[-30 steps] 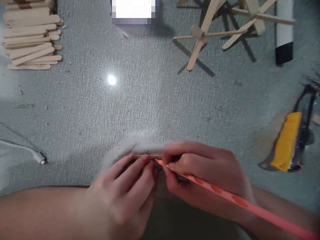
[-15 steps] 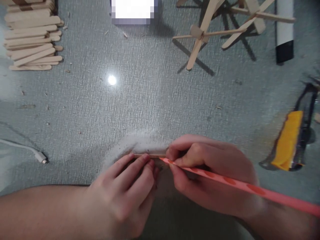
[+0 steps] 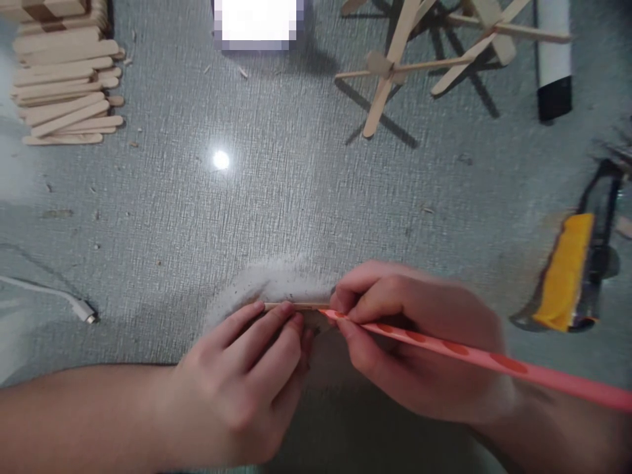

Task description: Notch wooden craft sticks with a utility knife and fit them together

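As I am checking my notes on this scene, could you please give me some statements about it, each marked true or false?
1. The right hand holds a pink pencil. True.
2. The left hand touches a thin wooden stick. True.
3. There is no cable in view. False: a white cable lies at the left.
4. A yellow item lies to the right of both hands. True.
5. A stack of plates stands at the top right. False: crossed wooden sticks are there.
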The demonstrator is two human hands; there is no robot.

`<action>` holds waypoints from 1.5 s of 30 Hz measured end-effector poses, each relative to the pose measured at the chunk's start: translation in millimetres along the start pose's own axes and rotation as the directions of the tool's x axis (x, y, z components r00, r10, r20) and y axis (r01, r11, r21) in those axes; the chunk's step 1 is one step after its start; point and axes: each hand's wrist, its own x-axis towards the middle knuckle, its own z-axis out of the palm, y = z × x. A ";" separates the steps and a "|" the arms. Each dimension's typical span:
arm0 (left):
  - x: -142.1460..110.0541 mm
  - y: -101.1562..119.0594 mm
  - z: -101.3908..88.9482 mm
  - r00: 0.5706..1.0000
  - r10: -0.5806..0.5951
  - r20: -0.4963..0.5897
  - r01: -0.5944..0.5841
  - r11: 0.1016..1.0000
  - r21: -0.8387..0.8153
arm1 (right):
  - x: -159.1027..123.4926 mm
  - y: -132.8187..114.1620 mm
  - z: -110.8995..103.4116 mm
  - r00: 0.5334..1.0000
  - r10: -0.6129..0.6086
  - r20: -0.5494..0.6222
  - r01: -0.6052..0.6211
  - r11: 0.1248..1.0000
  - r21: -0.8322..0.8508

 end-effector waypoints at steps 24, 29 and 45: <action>4.7 -12.4 -4.3 0.999 0.035 -0.025 -0.035 0.999 -0.033 | -3.7 -0.2 3.6 0.998 -0.050 0.035 0.051 0.998 -0.046; 4.0 -19.5 -2.8 0.999 0.033 -0.024 -0.035 0.996 -0.087 | -8.8 -7.4 7.1 0.999 -0.016 -0.030 0.013 0.996 -0.092; 7.0 -23.4 -8.0 0.999 -0.013 0.039 0.020 0.985 -0.171 | -9.1 1.1 14.7 0.997 -0.072 -0.015 0.070 0.995 -0.067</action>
